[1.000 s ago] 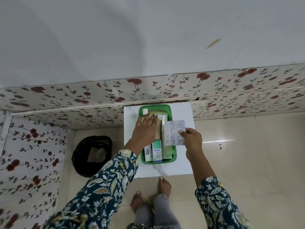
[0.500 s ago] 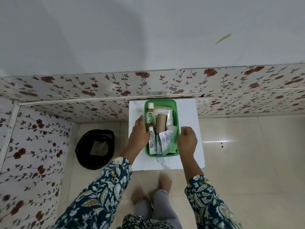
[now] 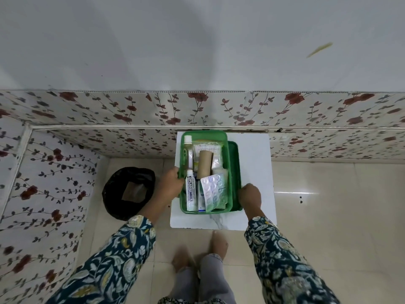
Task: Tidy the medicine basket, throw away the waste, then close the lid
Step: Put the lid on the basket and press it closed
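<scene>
Both hands dropped off the contents since 1 s ago: pill strip [image 3: 213,187] no longer in right hand, now lying inside the basket [image 3: 228,208] at its near right. Left hand [image 3: 169,186] grip is closed on the basket's left rim. Right hand [image 3: 249,195] is curled at the near right edge of the green lid [image 3: 234,163], which sits under/beside the basket, sticking out to the right; can't tell if grip actually holds it. Basket sits on white desk [image 3: 254,172] against the flowered wall. Inside: bottle [image 3: 188,153] far left, ointment tube [image 3: 190,190] near left, cardboard roll [image 3: 205,164] in the middle. Black bin [image 3: 129,191] on floor left of desk, well apart from basket
</scene>
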Motion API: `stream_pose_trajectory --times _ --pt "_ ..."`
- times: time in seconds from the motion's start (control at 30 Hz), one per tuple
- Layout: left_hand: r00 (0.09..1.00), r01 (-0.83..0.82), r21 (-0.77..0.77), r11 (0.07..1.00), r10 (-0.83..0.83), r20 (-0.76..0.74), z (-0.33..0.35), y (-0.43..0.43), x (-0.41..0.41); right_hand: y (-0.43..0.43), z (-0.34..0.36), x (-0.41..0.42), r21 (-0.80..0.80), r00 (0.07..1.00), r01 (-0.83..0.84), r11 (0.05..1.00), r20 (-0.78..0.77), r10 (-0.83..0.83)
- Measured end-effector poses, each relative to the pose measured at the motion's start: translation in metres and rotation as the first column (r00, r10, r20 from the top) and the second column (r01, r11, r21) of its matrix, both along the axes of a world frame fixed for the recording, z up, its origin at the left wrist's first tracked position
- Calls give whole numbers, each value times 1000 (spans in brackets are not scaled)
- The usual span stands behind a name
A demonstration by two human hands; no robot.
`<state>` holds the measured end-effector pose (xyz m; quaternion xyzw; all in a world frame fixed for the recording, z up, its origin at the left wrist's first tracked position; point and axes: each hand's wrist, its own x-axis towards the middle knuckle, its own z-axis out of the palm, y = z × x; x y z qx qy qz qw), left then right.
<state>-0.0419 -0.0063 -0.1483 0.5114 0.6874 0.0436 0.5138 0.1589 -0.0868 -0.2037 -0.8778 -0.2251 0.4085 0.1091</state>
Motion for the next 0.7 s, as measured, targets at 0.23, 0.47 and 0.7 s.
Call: stream_pose_trajectory --times 0.23,0.47,0.7 --pt "999 10 -47 999 -9 31 12 -6 10 -15 81 5 442 956 149 885 165 -243" --pt "977 -27 -181 983 64 203 10 -15 42 -24 81 -76 458 925 -330 825 330 187" --pt "884 -183 -337 924 305 354 18 -21 39 -31 67 -85 472 914 -405 783 207 348"
